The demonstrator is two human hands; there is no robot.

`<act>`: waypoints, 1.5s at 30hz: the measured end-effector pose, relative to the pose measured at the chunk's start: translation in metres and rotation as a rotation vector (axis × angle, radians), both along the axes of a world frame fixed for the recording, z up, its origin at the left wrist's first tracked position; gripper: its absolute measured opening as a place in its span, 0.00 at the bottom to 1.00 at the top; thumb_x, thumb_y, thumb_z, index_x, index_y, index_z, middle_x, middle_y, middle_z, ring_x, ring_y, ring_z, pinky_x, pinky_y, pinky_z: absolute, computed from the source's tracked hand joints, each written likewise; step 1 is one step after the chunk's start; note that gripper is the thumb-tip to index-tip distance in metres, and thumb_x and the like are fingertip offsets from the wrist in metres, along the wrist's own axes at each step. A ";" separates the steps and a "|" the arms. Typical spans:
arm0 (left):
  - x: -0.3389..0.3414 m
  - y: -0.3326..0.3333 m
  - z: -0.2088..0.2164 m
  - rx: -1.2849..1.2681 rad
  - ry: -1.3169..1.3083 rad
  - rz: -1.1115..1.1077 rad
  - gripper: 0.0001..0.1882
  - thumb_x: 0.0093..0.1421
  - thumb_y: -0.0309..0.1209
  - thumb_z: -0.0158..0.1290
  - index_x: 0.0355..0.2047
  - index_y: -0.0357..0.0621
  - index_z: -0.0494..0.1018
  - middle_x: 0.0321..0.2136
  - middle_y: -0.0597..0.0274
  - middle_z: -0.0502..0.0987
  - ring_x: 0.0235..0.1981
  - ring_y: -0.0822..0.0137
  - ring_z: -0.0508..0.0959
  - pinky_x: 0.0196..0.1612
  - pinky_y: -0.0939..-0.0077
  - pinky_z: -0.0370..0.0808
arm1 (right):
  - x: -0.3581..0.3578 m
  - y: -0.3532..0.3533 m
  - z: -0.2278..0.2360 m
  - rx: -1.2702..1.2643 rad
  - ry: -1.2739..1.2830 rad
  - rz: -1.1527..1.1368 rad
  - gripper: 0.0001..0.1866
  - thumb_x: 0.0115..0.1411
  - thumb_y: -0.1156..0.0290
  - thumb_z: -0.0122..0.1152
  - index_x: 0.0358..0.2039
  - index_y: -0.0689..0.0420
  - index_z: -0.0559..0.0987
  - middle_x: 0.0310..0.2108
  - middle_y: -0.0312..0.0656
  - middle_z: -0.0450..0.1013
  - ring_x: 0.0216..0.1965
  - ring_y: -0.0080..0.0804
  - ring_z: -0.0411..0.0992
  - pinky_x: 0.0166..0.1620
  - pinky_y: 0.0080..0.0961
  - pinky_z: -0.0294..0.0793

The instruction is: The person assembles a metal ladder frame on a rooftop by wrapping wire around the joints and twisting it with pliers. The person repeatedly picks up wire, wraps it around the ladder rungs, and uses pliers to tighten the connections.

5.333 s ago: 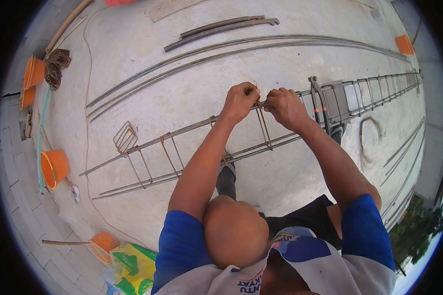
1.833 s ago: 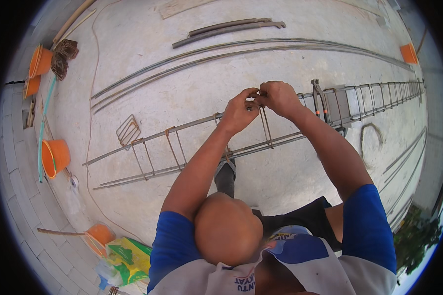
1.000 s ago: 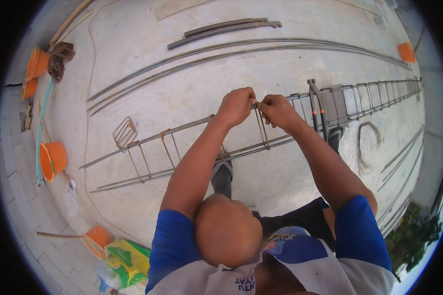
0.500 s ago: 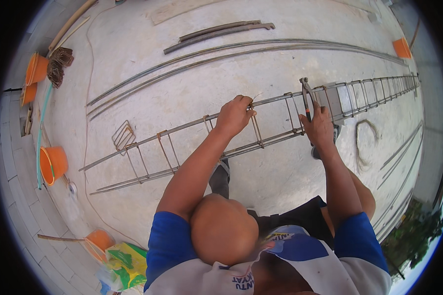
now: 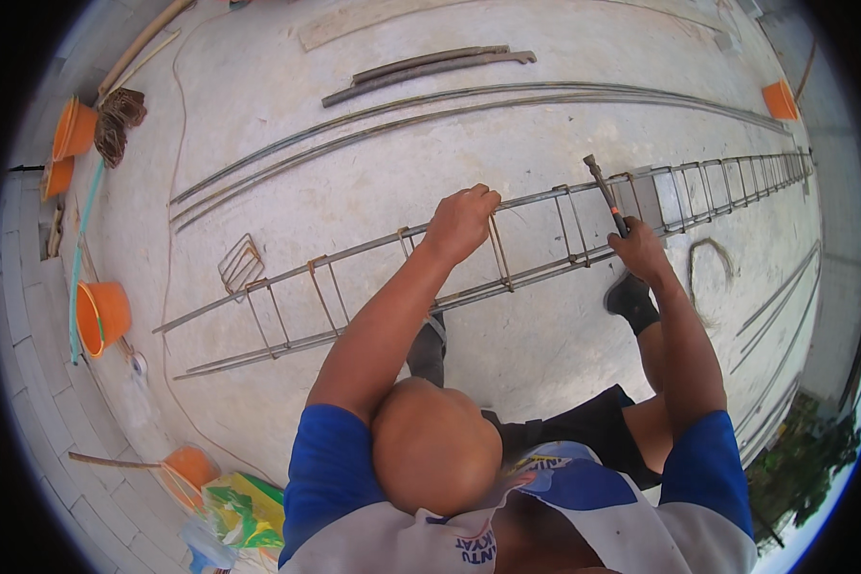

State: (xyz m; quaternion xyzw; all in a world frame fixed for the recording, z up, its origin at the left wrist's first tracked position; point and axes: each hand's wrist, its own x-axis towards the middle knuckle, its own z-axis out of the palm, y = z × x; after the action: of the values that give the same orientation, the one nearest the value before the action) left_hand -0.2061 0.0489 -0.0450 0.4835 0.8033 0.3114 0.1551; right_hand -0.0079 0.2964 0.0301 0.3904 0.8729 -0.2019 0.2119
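A long rebar cage (image 5: 342, 251) of straight bars and square stirrups runs across the floor before me, rising toward the far right. My left hand (image 5: 462, 224) is closed over its upper bar at a stirrup's corner. Its fingertips are curled, and whether they pinch a tie wire there is hidden. Pincers (image 5: 603, 187) with dark jaws and an orange mark on the handle are gripped in my right hand (image 5: 641, 251). They point up and away over the cage, turned edge-on, with the jaws apart from my left hand.
Loose straight bars (image 5: 392, 113) and two dark metal lengths (image 5: 430, 75) lie beyond the cage. Several stirrups (image 5: 242, 265) rest at its left end. A wire coil (image 5: 710, 263) lies at right. Orange buckets (image 5: 103, 319) line the left wall. My shoe (image 5: 631, 301) stands near the cage.
My right hand has drawn back slightly to the right and nearer me. The pincers have turned from showing both handles spread to edge-on. My right leg has shifted, showing the shoe. My left hand stays put.
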 end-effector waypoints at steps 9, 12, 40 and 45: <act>-0.005 -0.019 -0.005 -0.113 -0.278 0.046 0.17 0.58 0.28 0.52 0.49 0.47 0.73 0.47 0.59 0.76 0.47 0.55 0.76 0.48 0.61 0.73 | -0.062 -0.031 0.110 0.125 -0.003 0.428 0.32 0.54 0.77 0.50 0.62 0.56 0.63 0.37 0.50 0.74 0.38 0.41 0.76 0.40 0.35 0.75; -0.004 -0.019 -0.015 -0.132 -0.271 0.077 0.17 0.58 0.29 0.52 0.49 0.51 0.74 0.47 0.60 0.76 0.47 0.55 0.76 0.50 0.62 0.73 | -0.100 -0.065 0.137 0.354 -0.137 0.636 0.39 0.51 0.88 0.46 0.63 0.43 0.64 0.52 0.49 0.69 0.54 0.43 0.69 0.51 0.41 0.72; -0.010 -0.017 -0.008 -0.189 -0.346 0.096 0.15 0.59 0.29 0.48 0.46 0.53 0.77 0.43 0.57 0.78 0.46 0.53 0.77 0.49 0.60 0.74 | -0.203 -0.114 0.106 0.559 -0.586 1.342 0.13 0.58 0.63 0.59 0.43 0.48 0.81 0.33 0.38 0.77 0.41 0.36 0.76 0.44 0.39 0.72; -0.017 -0.020 0.002 -0.244 -0.418 0.052 0.19 0.57 0.29 0.50 0.50 0.52 0.74 0.45 0.57 0.77 0.48 0.54 0.76 0.52 0.61 0.72 | -0.217 -0.110 0.119 0.248 -0.711 1.068 0.10 0.54 0.66 0.64 0.36 0.54 0.82 0.29 0.41 0.78 0.32 0.35 0.78 0.30 0.32 0.78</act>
State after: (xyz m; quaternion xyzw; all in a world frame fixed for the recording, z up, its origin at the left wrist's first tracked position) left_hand -0.2229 0.0289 -0.0429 0.3653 0.7975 0.3092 0.3672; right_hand -0.2244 0.1862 0.1488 -0.0326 0.8403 0.1750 0.5121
